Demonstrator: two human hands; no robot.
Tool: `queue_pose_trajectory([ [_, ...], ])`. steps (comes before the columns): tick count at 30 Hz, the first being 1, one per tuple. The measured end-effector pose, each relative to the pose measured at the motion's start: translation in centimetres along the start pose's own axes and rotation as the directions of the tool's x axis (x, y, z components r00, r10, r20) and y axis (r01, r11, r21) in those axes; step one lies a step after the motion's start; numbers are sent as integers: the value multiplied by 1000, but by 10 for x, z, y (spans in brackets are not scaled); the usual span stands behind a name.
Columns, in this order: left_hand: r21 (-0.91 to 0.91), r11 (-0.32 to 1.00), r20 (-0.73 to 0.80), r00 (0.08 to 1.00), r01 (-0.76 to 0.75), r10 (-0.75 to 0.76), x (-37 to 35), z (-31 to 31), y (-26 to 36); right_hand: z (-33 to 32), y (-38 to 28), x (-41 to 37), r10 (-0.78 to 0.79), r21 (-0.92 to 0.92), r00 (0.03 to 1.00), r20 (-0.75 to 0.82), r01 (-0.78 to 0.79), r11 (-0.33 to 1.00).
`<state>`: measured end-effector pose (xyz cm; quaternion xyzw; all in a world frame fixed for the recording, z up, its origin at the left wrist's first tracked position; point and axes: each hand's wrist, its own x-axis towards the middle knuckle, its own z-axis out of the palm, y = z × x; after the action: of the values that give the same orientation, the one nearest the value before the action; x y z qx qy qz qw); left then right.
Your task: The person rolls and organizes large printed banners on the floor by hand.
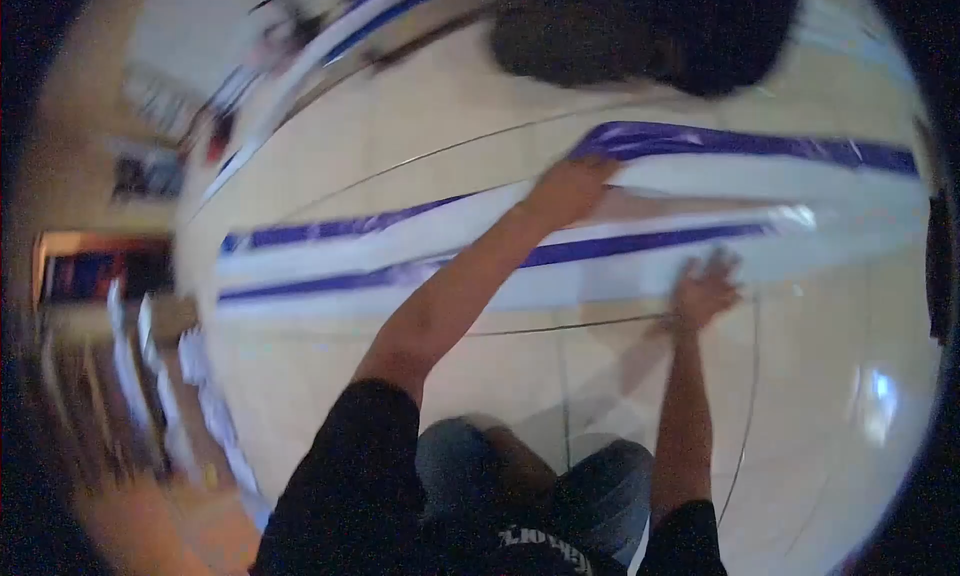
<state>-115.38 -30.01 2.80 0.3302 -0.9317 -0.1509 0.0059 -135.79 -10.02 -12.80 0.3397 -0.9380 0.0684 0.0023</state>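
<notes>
A long white plastic sheet [640, 281] with purple bands lies stretched across the tiled floor in front of my knees. My left hand [575, 191] reaches over it, its fingers closed on the purple band [640, 138] along the far edge, which bends at that spot. A second purple band [590, 246] runs along the nearer part of the sheet. My right hand [707, 288] is at the sheet's near edge, fingers spread and holding nothing. Blur hides whether its fingertips touch the plastic.
A large dark bulky thing [640, 36] stands on the floor beyond the sheet. Another white and blue-purple strip [365, 26] lies at the upper left. At the left are crumpled white pieces [165, 386] and an orange-framed dark panel [100, 271], all blurred.
</notes>
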Motion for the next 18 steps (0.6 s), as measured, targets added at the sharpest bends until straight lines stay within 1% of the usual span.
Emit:
queue_pose_trajectory([
  [1, -18, 999, 18, 999, 42, -42, -28, -39, 5, 9, 3, 1, -39, -36, 997, -70, 36, 999],
  [2, -190, 969, 40, 988, 157, -152, -70, -82, 27, 13, 7, 2, -79, -120, 991, -104, 67, 991],
  [3, -254, 966, -56, 997, 41, -57, -115, -94, 35, 7, 4, 4, -63, -357, 997, 44, 75, 931],
  [4, -128, 991, -35, 999, -28, 24, -169, -101, 49, 1, 1, 5, -46, -560, 980, 191, 147, 815],
  [5, -102, 995, 234, 972, 7, 17, -222, -106, 67, 21, 21, -1, -133, -505, 977, 166, 200, 840],
  [6, -41, 966, 709, 689, 256, -152, -249, -136, 99, 27, 30, 0, -130, -496, 975, 181, 205, 844],
  [7, -66, 990, 524, 849, 123, -70, -310, -102, 102, 31, 35, 2, -108, -459, 973, 205, 193, 867],
  [8, -27, 1000, 303, 953, -8, 16, -370, -68, 105, 38, 46, 3, -86, -368, 974, 209, 160, 916],
  [9, -118, 988, 362, 931, 97, -48, -398, -60, 112, 51, 64, 3, -61, -150, 974, 217, 96, 984],
  [10, -132, 986, 353, 934, 102, -50, -406, -64, 113, 56, 65, -3, 52, 656, 950, 308, -252, 712],
  [11, -50, 988, 337, 934, 145, -120, -408, -72, 120, 56, 76, -1, 126, 874, 872, 473, -447, -189],
  [12, 26, 984, 323, 930, 177, -175, -408, -78, 123, 36, 86, 0, 118, 782, 827, 549, -459, -421],
  [13, 0, 988, 324, 935, 156, -148, -407, -72, 121, 10, 93, 0, 84, 701, 811, 579, -442, -560],
  [14, 14, 992, 215, 968, 129, -129, -404, -61, 121, -22, 92, -1, -1, 579, 812, 584, -418, -700],
  [15, 31, 994, 99, 989, 104, -107, -398, -56, 122, -58, 79, 8, -137, 437, 788, 600, -466, -769],
  [16, 105, 994, 104, 993, 40, -51, -392, -55, 119, -51, 85, 30, -243, 371, 801, 548, -492, -787],
  [17, 93, 995, 99, 995, 21, -30, -383, -54, 118, 19, 124, 75, -92, 604, 787, 610, -536, -590],
  [18, 72, 997, 98, 995, 5, -12, -375, -53, 119, -4, 101, 86, -29, 626, 714, 700, -632, -457],
])
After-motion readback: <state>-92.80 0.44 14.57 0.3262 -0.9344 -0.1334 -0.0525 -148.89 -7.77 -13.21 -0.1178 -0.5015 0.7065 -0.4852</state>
